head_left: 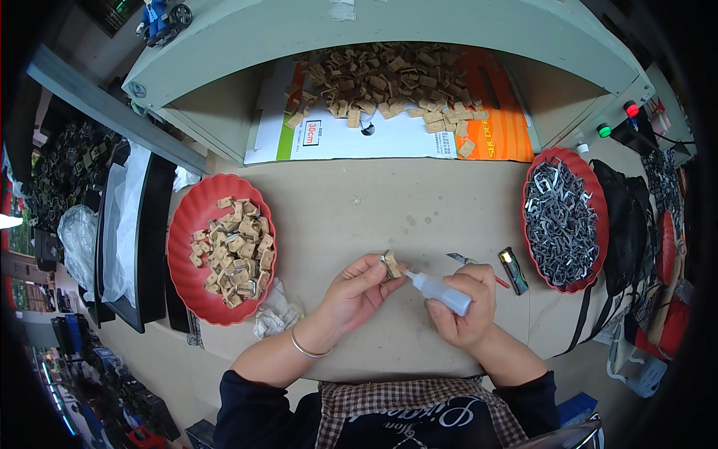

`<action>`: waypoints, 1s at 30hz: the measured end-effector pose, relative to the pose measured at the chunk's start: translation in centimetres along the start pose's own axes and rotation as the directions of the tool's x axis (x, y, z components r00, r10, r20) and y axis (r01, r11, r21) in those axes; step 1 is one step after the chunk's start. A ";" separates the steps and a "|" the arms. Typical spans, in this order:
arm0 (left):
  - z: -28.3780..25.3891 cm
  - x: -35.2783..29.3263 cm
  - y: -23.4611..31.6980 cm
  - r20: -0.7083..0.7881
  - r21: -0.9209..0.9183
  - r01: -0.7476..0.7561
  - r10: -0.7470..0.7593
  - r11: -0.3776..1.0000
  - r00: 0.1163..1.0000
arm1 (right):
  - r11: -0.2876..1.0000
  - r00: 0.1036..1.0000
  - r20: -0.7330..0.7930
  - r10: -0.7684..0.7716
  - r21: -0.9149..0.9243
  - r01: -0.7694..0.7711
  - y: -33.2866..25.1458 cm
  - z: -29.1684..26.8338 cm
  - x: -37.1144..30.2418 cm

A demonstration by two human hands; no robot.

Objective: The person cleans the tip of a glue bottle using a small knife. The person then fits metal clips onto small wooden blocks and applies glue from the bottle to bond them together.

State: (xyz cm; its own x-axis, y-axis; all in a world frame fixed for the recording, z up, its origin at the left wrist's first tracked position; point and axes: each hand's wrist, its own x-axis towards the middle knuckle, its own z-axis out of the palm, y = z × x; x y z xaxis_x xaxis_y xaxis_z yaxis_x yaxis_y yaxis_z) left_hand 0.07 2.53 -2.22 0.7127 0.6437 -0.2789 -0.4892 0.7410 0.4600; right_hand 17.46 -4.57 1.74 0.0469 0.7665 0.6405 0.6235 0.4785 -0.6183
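Observation:
My left hand [357,293] pinches a small tan piece with a strip of metal on it [391,263], holding it up over the middle of the table. My right hand [473,308] is wrapped round a translucent squeeze bottle [443,295], tilted so that its thin nozzle points at the tan piece. Whether the nozzle touches the piece I cannot tell. To the left, a red scalloped bowl [179,251] holds many similar tan pieces [238,258], some showing metal. A second red bowl [529,224] on the right is full of small grey metal clips [561,223].
Beyond my hands, a pile of tan pieces [389,78] lies on printed cardboard [336,142] under a shelf [389,26]. A slim pointed tool [462,259] and a black-green object [514,271] rest near the right bowl. Crumpled white cloth [277,313] lies beside the left bowl.

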 end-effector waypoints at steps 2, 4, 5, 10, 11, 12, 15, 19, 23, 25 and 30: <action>0.1 0.0 0.0 -0.008 0.004 0.001 -0.001 1.000 1.000 | 1.000 1.000 -0.004 -0.003 -0.001 0.003 0.1 0.1 0.0; 0.2 0.0 0.0 -0.016 0.010 -0.001 0.001 1.000 1.000 | 1.000 1.000 -0.007 -0.006 -0.003 0.006 0.0 0.1 0.0; 0.1 0.0 0.0 -0.014 0.010 0.000 0.001 1.000 1.000 | 1.000 1.000 -0.007 -0.002 0.002 0.002 0.0 0.1 0.0; -0.1 0.0 -0.1 0.002 0.012 -0.008 0.008 1.000 1.000 | 1.000 1.000 0.002 -0.014 -0.002 0.014 -0.1 0.1 0.0; -0.1 0.0 -0.1 0.002 0.012 -0.008 0.008 1.000 1.000 | 1.000 1.000 0.003 -0.016 0.002 0.016 -0.1 0.1 0.0; -0.1 0.0 -0.1 -0.001 0.011 -0.009 0.009 1.000 1.000 | 1.000 1.000 0.005 -0.017 0.006 0.017 -0.1 0.2 0.0; 0.0 0.0 -0.1 -0.010 0.012 -0.010 0.010 1.000 1.000 | 1.000 1.000 0.019 -0.020 0.002 0.020 -0.1 0.2 -0.1; 0.0 0.0 -0.1 -0.017 0.002 -0.011 0.011 1.000 1.000 | 1.000 0.999 0.030 -0.021 0.004 0.021 -0.2 0.0 -0.1; -0.4 0.1 -0.2 0.063 -0.055 -0.029 0.033 0.998 0.997 | 0.999 0.999 0.026 -0.031 -0.011 0.031 -0.1 0.1 -0.2; -0.1 0.0 -0.1 -0.021 0.001 -0.011 0.011 1.000 1.000 | 0.999 0.999 0.035 -0.034 -0.018 0.035 -0.1 0.1 -0.2; -0.1 -0.1 -0.2 -0.033 -0.002 -0.011 0.011 1.000 0.999 | 0.999 0.999 0.037 -0.038 -0.025 0.039 -0.2 0.0 -0.2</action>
State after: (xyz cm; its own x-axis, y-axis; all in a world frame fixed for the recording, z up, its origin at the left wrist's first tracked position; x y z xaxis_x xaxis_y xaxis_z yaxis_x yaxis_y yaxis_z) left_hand 0.05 2.39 -2.40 0.6901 0.6577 -0.3019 -0.4980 0.7343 0.4614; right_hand 17.35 -4.81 1.70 -0.0061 0.7631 0.6462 0.6440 0.4974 -0.5813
